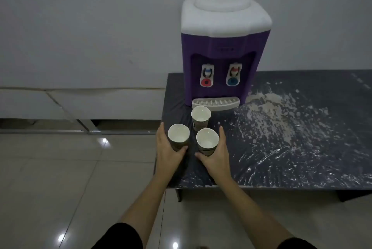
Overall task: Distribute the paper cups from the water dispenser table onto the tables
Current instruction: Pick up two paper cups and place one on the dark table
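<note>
Three paper cups stand upright at the left end of the dark table (pixel 291 158), just in front of the purple and white water dispenser (pixel 223 51). My left hand (pixel 167 152) wraps around the left cup (pixel 178 136), thumb across its front. My right hand (pixel 217 156) is curled around the right cup (pixel 207 140) in the same way. The third cup (pixel 200 117) stands free behind them, near the dispenser's drip tray (pixel 215 104). All cups are white inside and look empty.
The table top is covered in wrinkled, white-streaked film to the right of the cups. Its left edge lies just beside my left hand. Glossy floor tiles (pixel 60 178) spread to the left and below. A grey wall stands behind.
</note>
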